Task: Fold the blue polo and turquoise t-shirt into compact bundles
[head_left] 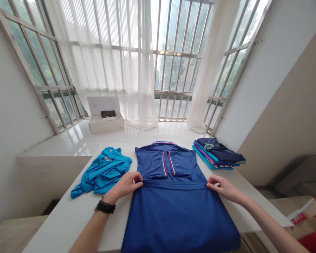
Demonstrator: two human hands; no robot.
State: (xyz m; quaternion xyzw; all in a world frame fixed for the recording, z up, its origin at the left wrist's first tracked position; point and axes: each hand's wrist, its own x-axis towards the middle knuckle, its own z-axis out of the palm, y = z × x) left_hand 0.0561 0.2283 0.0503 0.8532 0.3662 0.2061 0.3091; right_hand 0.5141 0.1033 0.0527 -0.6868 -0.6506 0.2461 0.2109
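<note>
Shirt (179, 214) pinched at opposite edges by left hand (125, 184) and right hand (225, 187), likely so the cross crease (173, 185) runs level.

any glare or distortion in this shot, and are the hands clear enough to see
Head view: the window is bright and partly washed out; head view: the glossy sill shows reflections; head view: wide-angle distortion seems to slant the left wall; head view: left hand and right hand show clearly.
</note>
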